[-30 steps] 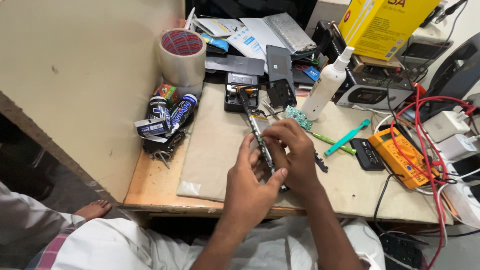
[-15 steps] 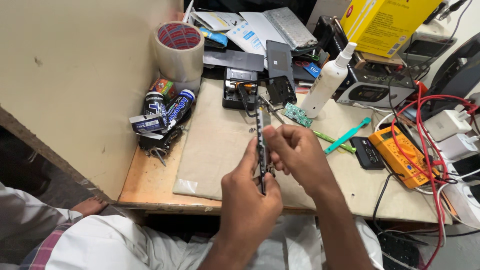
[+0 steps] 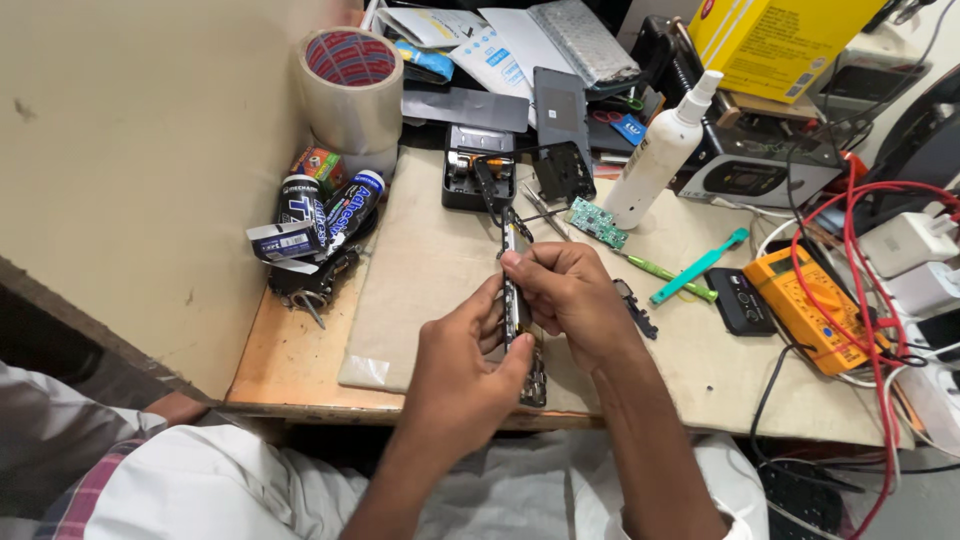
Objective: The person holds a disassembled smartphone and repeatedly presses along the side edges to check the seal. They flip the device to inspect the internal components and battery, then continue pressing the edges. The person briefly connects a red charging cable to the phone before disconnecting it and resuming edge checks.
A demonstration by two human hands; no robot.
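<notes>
Over the beige mat on the wooden workbench, from the head camera, we hold an opened phone frame on edge between both hands. Our left hand wraps its lower part, thumb and fingers closed around it. Our right hand pinches the frame's upper edge with curled fingers. Beyond it lie a small green circuit board, a white spray bottle and a tape roll. To the right sits an orange multimeter with red leads.
</notes>
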